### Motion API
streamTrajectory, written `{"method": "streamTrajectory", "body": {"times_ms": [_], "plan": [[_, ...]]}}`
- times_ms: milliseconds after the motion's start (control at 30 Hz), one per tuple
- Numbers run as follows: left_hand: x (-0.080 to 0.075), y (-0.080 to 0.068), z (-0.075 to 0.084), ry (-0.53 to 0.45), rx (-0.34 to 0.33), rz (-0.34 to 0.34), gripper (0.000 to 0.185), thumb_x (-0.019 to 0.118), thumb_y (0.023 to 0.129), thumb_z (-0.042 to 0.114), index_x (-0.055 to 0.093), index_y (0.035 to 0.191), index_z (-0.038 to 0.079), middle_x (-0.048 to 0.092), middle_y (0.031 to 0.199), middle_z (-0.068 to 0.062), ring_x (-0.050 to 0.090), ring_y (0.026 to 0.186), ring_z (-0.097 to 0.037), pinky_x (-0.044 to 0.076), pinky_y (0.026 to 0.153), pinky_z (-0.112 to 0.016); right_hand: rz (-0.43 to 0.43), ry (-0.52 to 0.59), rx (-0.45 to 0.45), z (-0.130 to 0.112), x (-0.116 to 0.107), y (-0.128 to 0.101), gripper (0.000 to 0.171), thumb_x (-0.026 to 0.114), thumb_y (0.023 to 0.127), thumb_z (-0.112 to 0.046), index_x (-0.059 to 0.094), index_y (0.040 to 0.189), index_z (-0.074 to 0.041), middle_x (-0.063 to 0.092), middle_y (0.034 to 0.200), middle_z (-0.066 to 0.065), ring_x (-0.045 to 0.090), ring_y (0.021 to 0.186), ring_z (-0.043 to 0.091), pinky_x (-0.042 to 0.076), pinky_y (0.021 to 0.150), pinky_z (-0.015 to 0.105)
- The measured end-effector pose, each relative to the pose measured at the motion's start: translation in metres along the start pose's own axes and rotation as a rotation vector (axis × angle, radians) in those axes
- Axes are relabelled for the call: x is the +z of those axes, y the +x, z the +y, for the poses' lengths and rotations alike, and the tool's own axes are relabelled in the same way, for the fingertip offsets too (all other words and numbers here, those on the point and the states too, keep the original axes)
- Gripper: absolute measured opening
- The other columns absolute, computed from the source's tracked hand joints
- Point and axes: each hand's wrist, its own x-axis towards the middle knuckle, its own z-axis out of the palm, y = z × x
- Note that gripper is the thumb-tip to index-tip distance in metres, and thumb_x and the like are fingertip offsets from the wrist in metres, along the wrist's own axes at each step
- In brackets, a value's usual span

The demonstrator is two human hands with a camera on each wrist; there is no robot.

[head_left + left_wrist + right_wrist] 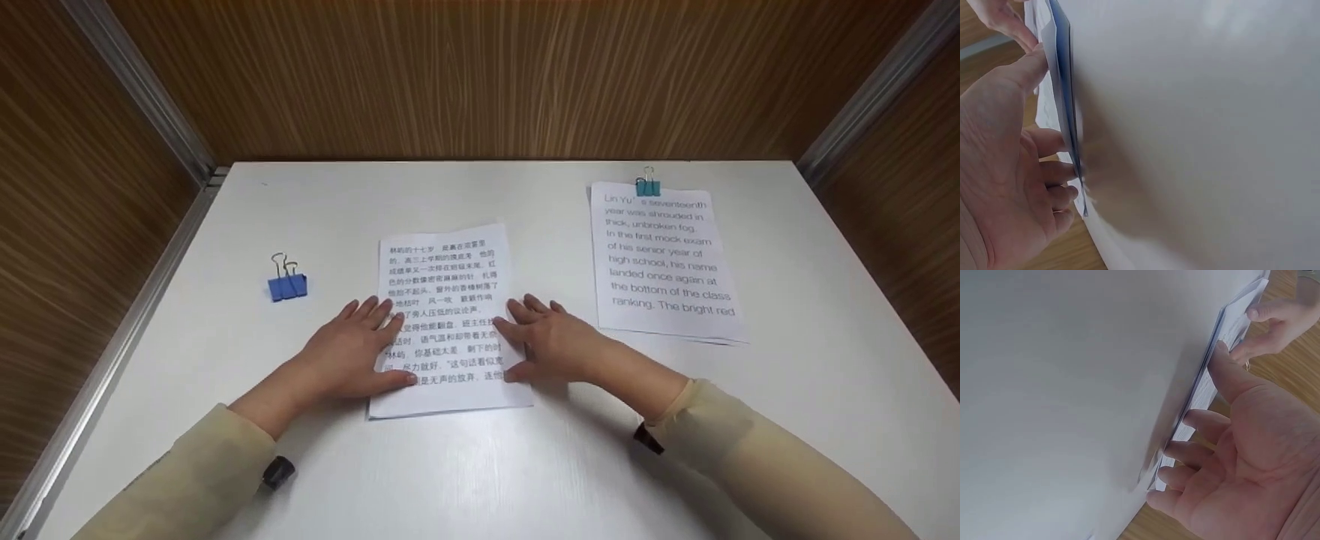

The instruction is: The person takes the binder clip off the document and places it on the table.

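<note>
Head view: left hand (351, 352) and right hand (547, 341), fingers nearly straight, rest on a printed paper stack (448, 300) mid-table, seemingly gripping nothing; a blue binder clip (287, 285) lies left.

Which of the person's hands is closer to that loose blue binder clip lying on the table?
The left hand. It rests on the middle paper stack's left edge, just right of the blue clip. The right hand lies on the stack's far edge, farther away.

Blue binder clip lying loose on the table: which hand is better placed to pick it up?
Probably the left hand. The blue binder clip lies on its side of the paper stack, a short reach away, while the right hand would have to cross over the stack.
</note>
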Motion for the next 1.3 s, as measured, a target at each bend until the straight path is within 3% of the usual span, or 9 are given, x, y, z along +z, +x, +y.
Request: {"method": "streamTrajectory", "body": {"times_ms": [267, 600, 967, 1300], "plan": [[-0.003, -0.020, -0.025, -0.009, 0.000, -0.008, 0.099, 0.062, 0.096, 0.070, 0.041, 0.160, -0.003, 0.031, 0.167, -0.029, 0.022, 0.157, -0.048, 0.016, 0.129, -0.058, -0.006, -0.026, -0.018, -0.024, 0.005, 0.020, 0.085, 0.074, 0.097, -0.052, 0.040, 0.165, -0.014, 0.026, 0.171, 0.021, 0.020, 0.159, 0.045, 0.021, 0.127, 0.062], [0.000, -0.039, -0.049, -0.023, -0.002, 0.051, 0.100, 0.063, 0.093, 0.072, 0.046, 0.158, -0.002, 0.038, 0.164, -0.029, 0.031, 0.154, -0.048, 0.022, 0.127, -0.058, -0.014, -0.072, -0.046, -0.043, 0.009, 0.036, 0.085, 0.068, 0.100, -0.057, 0.037, 0.167, -0.016, 0.026, 0.172, 0.021, 0.020, 0.159, 0.042, 0.021, 0.128, 0.059], [-0.002, -0.047, -0.063, -0.048, -0.012, 0.051, 0.101, 0.066, 0.092, 0.072, 0.046, 0.158, -0.002, 0.037, 0.164, -0.029, 0.030, 0.154, -0.050, 0.024, 0.126, -0.060, -0.001, -0.090, -0.054, -0.054, 0.013, 0.045, 0.085, 0.065, 0.101, -0.059, 0.035, 0.167, -0.017, 0.025, 0.172, 0.019, 0.020, 0.160, 0.040, 0.021, 0.128, 0.058], [-0.001, -0.044, -0.067, -0.072, -0.014, 0.045, 0.101, 0.068, 0.092, 0.070, 0.044, 0.159, -0.001, 0.034, 0.166, -0.028, 0.027, 0.155, -0.049, 0.022, 0.127, -0.060, -0.010, -0.085, -0.024, -0.057, 0.011, 0.045, 0.085, 0.065, 0.100, -0.060, 0.034, 0.168, -0.019, 0.023, 0.173, 0.016, 0.017, 0.161, 0.038, 0.018, 0.129, 0.056]]}}
